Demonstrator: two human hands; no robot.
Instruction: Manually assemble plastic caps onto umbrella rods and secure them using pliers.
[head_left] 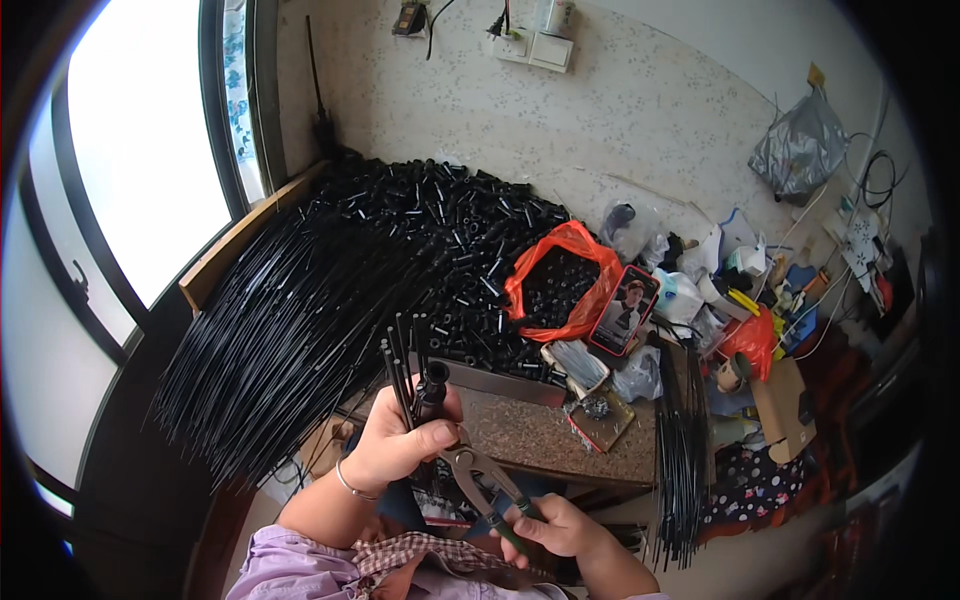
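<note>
My left hand (395,452) is closed around several thin black rods (394,362) and a short black hollow tube (432,392) with a flared open end. The rods point up and away from me, beside the tube. In my right hand (562,528) is a pair of pliers (487,482) with green-covered handles. The pliers' head lies just below my left thumb, close to the lower part of the tube. My fingers partly hide that spot, so I cannot tell whether the jaws grip anything.
Black tube pieces (470,215) are heaped across the table (510,420), with long black rods (290,310) fanned out at left. A red plastic bag (575,325) holds small black parts. Nearby are a phone (625,310), an open box (600,425) of metal bits and another rod bundle (682,450).
</note>
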